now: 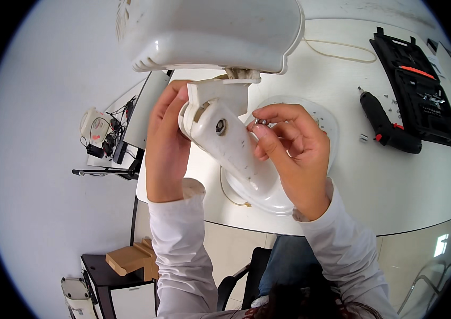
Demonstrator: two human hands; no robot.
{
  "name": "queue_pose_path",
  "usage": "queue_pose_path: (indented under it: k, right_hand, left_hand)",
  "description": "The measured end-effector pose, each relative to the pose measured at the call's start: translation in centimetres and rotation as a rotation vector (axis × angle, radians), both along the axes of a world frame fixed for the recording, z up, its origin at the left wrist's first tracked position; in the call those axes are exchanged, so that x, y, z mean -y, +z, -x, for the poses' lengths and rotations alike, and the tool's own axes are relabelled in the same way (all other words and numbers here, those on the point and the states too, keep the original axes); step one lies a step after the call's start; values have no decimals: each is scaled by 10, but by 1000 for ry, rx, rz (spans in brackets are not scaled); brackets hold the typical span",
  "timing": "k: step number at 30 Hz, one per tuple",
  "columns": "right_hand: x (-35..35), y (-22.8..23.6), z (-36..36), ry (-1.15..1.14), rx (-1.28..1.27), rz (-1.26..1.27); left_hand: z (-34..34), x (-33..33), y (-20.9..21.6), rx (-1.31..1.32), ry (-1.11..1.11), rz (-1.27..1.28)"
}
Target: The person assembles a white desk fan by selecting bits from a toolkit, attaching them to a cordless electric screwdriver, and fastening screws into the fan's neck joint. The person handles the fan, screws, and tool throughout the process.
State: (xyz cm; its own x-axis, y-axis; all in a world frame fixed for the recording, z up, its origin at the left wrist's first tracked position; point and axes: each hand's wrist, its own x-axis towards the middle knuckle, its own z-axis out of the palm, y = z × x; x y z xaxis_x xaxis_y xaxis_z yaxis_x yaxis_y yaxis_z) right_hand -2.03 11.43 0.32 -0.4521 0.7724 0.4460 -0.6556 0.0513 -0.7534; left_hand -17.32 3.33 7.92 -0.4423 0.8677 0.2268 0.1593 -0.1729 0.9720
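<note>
Before me stands a white appliance that looks like a fan body, with a rounded housing (pixel 220 37) on a tilted neck (pixel 236 149) above a round base (pixel 260 199). My left hand (pixel 168 146) is closed round the left side of the hinge joint, its fingertips partly hidden behind it. A dark metal bolt end (pixel 220 126) shows in a hole in the neck. Just right of the neck, my right hand (pixel 305 154) pinches a small metal nut (pixel 260 122) between thumb and forefinger, its other fingers curled.
On the white table (pixel 353 186) at right lie a black power screwdriver (pixel 382 122), a small metal socket (pixel 363 138), loose screws (pixel 393 103) and an open black tool case (pixel 422 90). A pale cord (pixel 342 42) curves behind. Cables (pixel 116 127) lie at left; cardboard boxes (pixel 129 259) stand below.
</note>
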Motion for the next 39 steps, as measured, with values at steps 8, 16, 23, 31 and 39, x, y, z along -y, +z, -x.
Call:
queue_pose_path:
  k: [8,16,23,31,39]
  right_hand:
    - [0,0,0,-117,-33,-127]
    - [3,5,3,-151,-68,-165]
    - [2,4,0,-160,-25,-222]
    - [-3,9,5,-373,-104,-382]
    - [4,10,20,-327,-176,-268]
  left_hand:
    - [24,13,-34,-248,-90,-290]
    - [10,-10,-41,77,-66,-439]
    - [5,-1,-29,-42,76,-214]
    - [15,3,-46,27,-77,-472]
    - [12,-2,-28,-45,18,-346]
